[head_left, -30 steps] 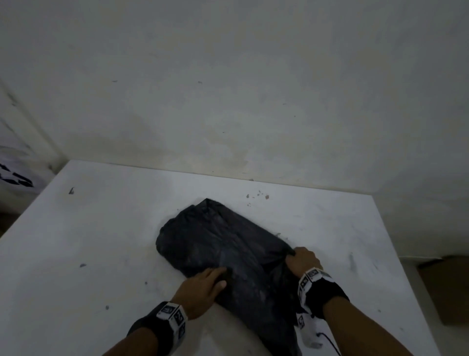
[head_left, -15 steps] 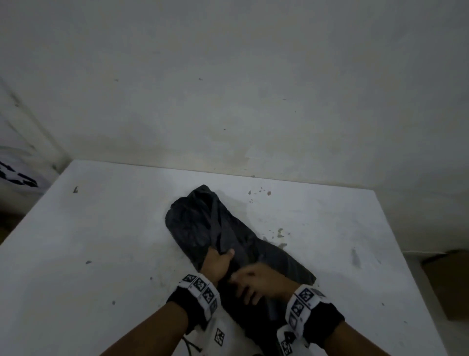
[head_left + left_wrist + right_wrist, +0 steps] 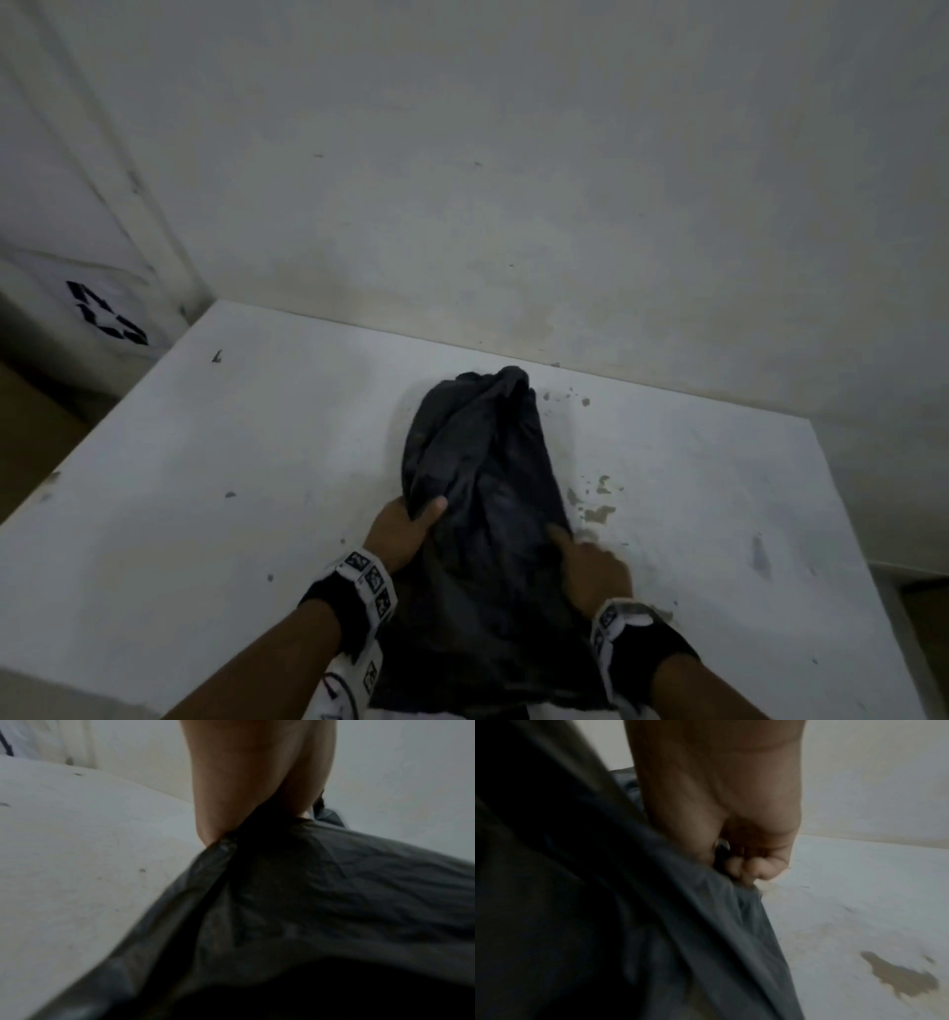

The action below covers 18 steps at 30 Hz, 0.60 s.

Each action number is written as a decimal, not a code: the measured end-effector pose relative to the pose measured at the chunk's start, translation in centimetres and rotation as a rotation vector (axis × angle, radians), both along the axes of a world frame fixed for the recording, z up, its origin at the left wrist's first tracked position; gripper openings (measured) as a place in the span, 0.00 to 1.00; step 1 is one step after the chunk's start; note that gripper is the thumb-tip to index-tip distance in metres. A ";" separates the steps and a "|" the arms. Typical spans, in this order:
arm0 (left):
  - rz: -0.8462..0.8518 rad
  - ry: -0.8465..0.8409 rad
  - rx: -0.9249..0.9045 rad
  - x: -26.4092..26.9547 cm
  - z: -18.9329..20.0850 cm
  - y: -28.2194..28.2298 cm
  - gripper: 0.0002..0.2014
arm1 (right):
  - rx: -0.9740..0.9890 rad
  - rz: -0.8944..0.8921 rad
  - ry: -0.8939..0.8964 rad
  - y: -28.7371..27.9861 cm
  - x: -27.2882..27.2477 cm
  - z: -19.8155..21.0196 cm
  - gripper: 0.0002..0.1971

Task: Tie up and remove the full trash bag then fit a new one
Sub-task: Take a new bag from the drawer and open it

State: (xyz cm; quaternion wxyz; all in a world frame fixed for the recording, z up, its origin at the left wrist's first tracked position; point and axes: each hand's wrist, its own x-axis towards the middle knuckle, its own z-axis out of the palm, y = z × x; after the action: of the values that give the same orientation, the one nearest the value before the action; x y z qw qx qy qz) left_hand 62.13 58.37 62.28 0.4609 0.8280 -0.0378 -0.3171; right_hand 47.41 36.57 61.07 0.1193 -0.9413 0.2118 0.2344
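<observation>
A white table [image 3: 205,488] against a wall carries a limp black trash bag [image 3: 482,462], stretched away from the person. The left hand [image 3: 403,529] and right hand [image 3: 590,565] each clutch a side edge, probably to spread it open.

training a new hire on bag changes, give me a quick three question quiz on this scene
1. True or false: both hands grip the black bag.
2. Which hand holds the bag's edge nearest the brown stains? A) left hand B) right hand
3. What does the bag lie on?

Key:
1. True; each wrist view shows fingers bunching the plastic.
2. B
3. The white table, with its near end hanging over the front edge.
</observation>
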 end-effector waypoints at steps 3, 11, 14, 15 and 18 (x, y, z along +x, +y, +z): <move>0.151 -0.110 0.061 2.2 0.9 1.4 0.28 | -0.139 -0.202 -0.127 -3.7 -0.6 1.3 0.32; 0.305 -0.119 0.239 6.9 1.4 3.7 0.18 | -0.137 -0.501 -0.186 -10.5 -3.3 4.3 0.31; 0.264 -0.122 0.145 6.3 2.4 2.1 0.25 | -0.137 -0.546 -0.084 -10.6 -3.0 5.0 0.29; 0.246 -0.124 0.104 6.0 2.6 1.6 0.25 | -0.136 -0.554 -0.055 -10.5 -2.8 5.0 0.28; 0.212 -0.222 0.040 5.2 3.1 0.5 0.20 | 0.068 -0.641 -0.146 -10.1 -2.0 4.7 0.25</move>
State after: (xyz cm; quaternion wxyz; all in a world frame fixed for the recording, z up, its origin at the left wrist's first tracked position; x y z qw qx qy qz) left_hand 67.31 58.85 65.34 0.4681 0.8664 0.0055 -0.1741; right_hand 45.44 26.48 65.81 0.2330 -0.8365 0.4803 0.1236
